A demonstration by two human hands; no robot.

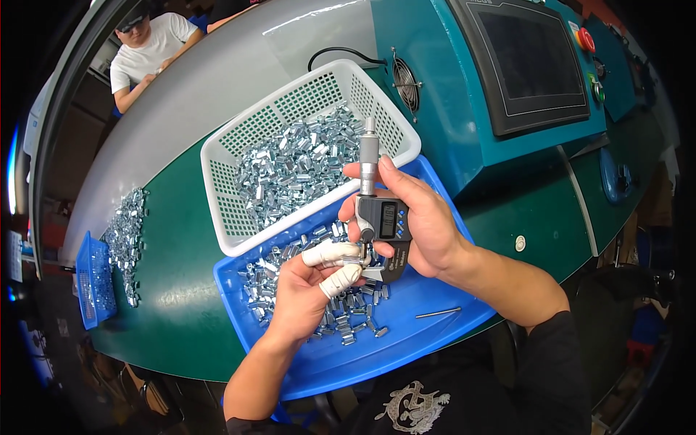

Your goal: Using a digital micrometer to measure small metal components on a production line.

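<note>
My right hand (437, 235) is wrapped around a digital micrometer (372, 210), whose grey thimble points away from me and whose small display faces up. White finger cots cover the thumb and forefinger of my left hand (299, 296). Those fingertips pinch a small shiny hex metal piece (353, 259) at the micrometer's jaws; most of it is hidden by the fingers. Both hands hover above a blue tray (406, 337) with many loose pieces of the same kind. A thin metal rod (438, 313) lies in the tray's right part.
Behind the tray, a white perforated basket (210, 185) holds a heap of metal pieces. More pieces (127, 232) lie on the green table at left, beside a small blue basket (88, 290). A teal machine (453, 109) with a screen stands at right. Another person (148, 51) sits far left.
</note>
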